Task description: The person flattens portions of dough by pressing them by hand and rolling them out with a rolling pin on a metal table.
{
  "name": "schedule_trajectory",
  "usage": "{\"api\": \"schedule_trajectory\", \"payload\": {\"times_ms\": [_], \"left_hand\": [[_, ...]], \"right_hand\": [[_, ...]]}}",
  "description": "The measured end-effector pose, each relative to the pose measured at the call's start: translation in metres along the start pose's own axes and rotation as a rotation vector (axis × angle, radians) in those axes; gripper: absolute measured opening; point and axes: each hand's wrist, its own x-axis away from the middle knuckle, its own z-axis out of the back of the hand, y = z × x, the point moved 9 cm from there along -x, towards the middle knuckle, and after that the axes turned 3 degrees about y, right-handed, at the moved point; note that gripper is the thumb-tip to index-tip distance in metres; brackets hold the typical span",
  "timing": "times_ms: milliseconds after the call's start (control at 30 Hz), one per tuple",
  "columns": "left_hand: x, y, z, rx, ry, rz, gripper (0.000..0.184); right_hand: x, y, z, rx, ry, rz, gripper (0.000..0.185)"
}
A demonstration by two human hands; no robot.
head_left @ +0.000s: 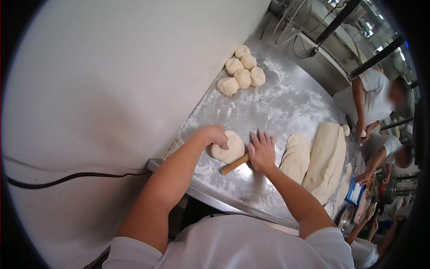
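A flattened round of dough (230, 148) lies on the floured metal table (268, 101). My left hand (217, 136) has its fingers bent over the dough's left edge, thumb on top. A short wooden rolling pin (234, 164) rests beside the dough's lower right side. My right hand (262, 150) lies over the pin's right end, palm down, with its fingers stretched out and spread on the table. That end of the pin is hidden under the palm.
Several dough balls (242, 78) sit by the wall at the back left. Two large dough pieces (326, 159) (296, 157) lie to the right. Beyond are a blue tray (355, 193), a metal bowl (345, 216), a fan (293, 20) and other people (371, 92) at work.
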Motion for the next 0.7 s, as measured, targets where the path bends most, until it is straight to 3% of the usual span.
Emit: {"api": "schedule_trajectory", "payload": {"times_ms": [100,200,300,400,500,600,700], "left_hand": [[0.018,0.018,0.013,-0.051,0.178,-0.02,0.048],[0.036,0.046,0.033,-0.394,0.339,-0.05,0.057],[0.039,0.047,0.04,-0.386,0.439,-0.071,0.056],[0.011,0.016,0.044,0.116,0.492,-0.111,0.048],[-0.022,-0.011,0.034,0.292,0.375,-0.124,0.042],[-0.003,0.001,0.016,0.033,0.122,0.005,0.049],[-0.001,0.008,0.013,-0.105,0.143,-0.069,0.056]], "right_hand": [[-0.082,-0.014,-0.01,0.043,0.011,-0.14,0.067],[-0.13,-0.033,0.008,-0.05,-0.011,-0.355,0.066],[-0.151,-0.024,-0.03,-0.246,-0.005,-0.197,0.062],[-0.062,-0.019,0.0,-0.16,0.056,-0.066,0.053],[0.037,0.008,0.015,-0.053,0.117,0.165,0.052],[0.018,0.007,0.009,-0.022,0.038,0.103,0.053],[-0.07,-0.013,-0.005,0.037,-0.005,-0.094,0.062]]}}
